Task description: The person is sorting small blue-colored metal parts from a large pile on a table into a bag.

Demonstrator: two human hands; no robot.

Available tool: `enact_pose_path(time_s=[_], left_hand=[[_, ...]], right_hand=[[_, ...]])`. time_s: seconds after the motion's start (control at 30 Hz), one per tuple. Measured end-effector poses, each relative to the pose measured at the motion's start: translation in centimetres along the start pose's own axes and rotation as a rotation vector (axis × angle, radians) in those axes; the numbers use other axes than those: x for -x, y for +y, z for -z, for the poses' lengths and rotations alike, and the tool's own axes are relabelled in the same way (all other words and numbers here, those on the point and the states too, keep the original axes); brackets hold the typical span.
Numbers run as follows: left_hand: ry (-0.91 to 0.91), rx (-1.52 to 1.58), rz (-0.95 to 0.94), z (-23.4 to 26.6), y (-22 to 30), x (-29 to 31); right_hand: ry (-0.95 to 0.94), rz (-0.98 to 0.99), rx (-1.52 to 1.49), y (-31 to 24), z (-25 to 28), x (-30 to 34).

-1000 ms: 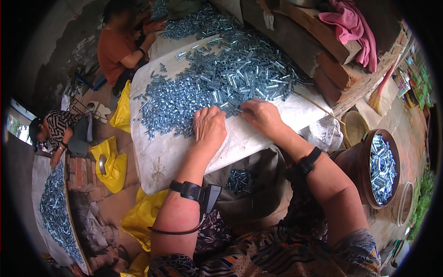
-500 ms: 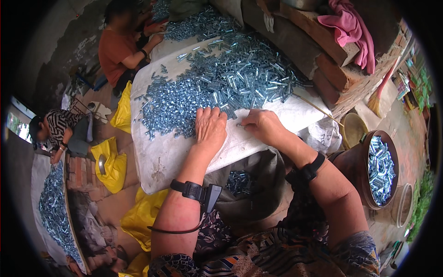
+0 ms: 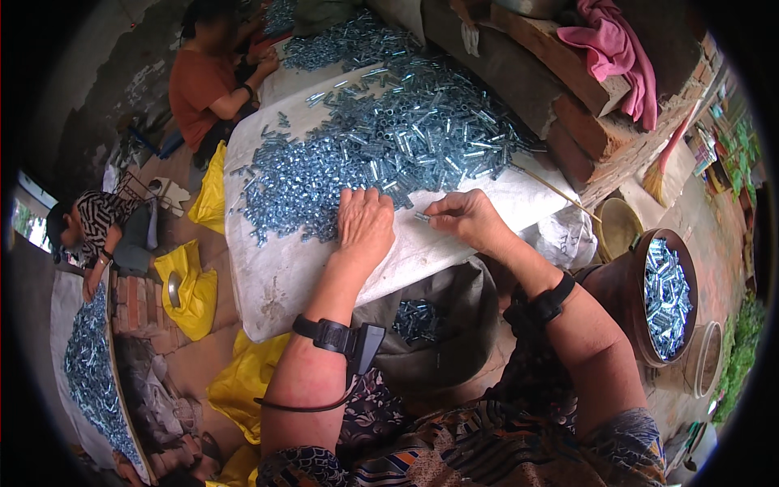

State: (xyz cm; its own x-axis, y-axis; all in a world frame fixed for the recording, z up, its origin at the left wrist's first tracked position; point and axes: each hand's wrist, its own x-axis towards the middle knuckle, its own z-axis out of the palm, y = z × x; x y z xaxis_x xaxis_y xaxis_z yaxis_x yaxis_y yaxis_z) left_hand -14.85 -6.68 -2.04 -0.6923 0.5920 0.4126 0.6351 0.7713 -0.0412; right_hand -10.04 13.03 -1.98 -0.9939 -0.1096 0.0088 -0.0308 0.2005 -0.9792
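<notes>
Containers: to the right of the bench (image 3: 280, 284) we log a brown bucket (image 3: 610, 286) filled with loose, shiny metal tubes (image 3: 669, 299). Just beyond the bucket we see a yellowish basin (image 3: 619, 230); to its right stands a pale tub (image 3: 707, 363), contents not legible to us. At the near edge of the bench, below its surface, a dark grey sack (image 3: 458, 353) gapes, with a small heap of metal pieces (image 3: 416, 320) inside.

Held piece: we find one small metal piece (image 3: 422, 217) in the right hand (image 3: 465, 221), its grip clamped on it between thumb and fingers, just above the white bench cover and near the pile (image 3: 389, 138). Its exposed end points left, toward the left hand (image 3: 365, 225); long axis runs roughly left to right.

Appearance: short, rod-like, bluish silver; too small for us to tell whether it is hollow. In the pile, several longer pieces show round open ends.

Left hand: fingers bent over the pile's near edge; we cannot tell whether its grip holds anything.
</notes>
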Motion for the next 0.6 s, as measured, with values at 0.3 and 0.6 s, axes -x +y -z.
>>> enact_pose_path(time_s=[0.3, 0.6], left_hand=[[-0.068, 0.030, 0.084, 0.4, -0.3, 0.9], [-0.072, 1.043, 0.510, 2.1, 1.0, 1.6]], right_hand=[[0.004, -0.066, -0.104, -1.0, -0.2, 0.5], [-0.173, 0.052, -0.240, -0.6, -1.8, 0.6]])
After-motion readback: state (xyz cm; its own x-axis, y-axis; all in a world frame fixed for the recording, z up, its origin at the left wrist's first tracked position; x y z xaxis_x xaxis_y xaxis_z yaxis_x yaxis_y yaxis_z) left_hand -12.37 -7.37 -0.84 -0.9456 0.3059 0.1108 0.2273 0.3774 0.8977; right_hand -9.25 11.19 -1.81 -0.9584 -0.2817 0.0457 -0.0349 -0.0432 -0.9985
